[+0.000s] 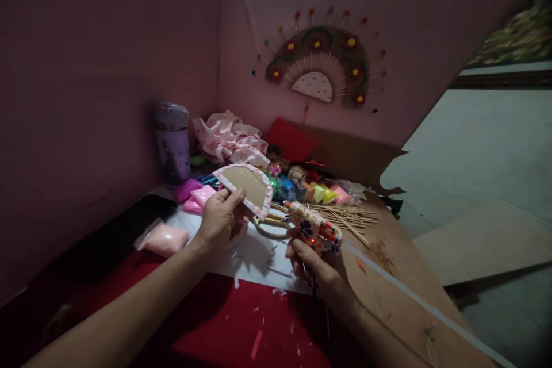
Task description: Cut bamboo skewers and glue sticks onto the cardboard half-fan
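Note:
My left hand (219, 218) is closed on a half-round cardboard piece (246, 185) edged with pink patterned fabric, holding it up by its lower edge. My right hand (313, 264) grips a flower-patterned glue gun (314, 229) with a small red light, its nozzle pointing toward the cardboard piece's lower right edge. Scissors (269, 224) lie on white paper just under the two. A finished fan-shaped decoration (319, 66) with flowers and sticks hangs on the pink wall ahead.
A purple bottle (172, 141) stands at the left wall. Crumpled pink fabric (228, 138), red felt (290, 139), coloured clay packets (317, 191), pink packets (166, 238) and wooden skewers (345, 215) crowd the cardboard-covered table. Red cloth (241, 322) with scraps lies near me.

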{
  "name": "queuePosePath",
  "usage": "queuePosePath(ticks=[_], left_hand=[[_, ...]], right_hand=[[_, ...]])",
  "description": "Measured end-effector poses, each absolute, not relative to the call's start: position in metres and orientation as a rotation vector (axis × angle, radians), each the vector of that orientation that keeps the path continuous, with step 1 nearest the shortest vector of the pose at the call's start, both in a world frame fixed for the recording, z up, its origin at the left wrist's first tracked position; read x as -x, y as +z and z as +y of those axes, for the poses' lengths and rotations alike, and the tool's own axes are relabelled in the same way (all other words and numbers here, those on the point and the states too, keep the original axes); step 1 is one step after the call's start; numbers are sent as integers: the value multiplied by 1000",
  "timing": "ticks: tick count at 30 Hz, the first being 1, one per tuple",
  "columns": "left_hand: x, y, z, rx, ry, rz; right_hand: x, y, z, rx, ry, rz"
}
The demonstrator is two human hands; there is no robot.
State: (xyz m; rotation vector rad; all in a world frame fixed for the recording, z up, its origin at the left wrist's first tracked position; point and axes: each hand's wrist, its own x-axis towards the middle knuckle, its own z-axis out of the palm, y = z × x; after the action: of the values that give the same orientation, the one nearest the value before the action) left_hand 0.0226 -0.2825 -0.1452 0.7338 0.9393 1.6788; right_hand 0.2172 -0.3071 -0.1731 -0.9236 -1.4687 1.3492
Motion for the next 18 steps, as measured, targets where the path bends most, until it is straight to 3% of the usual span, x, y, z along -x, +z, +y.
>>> queuePosePath(ticks=[18], left_hand=[[-25,-147,-286,-945,1762,1001]], right_hand=[[-213,-183,-319,1060,1381,-1676]])
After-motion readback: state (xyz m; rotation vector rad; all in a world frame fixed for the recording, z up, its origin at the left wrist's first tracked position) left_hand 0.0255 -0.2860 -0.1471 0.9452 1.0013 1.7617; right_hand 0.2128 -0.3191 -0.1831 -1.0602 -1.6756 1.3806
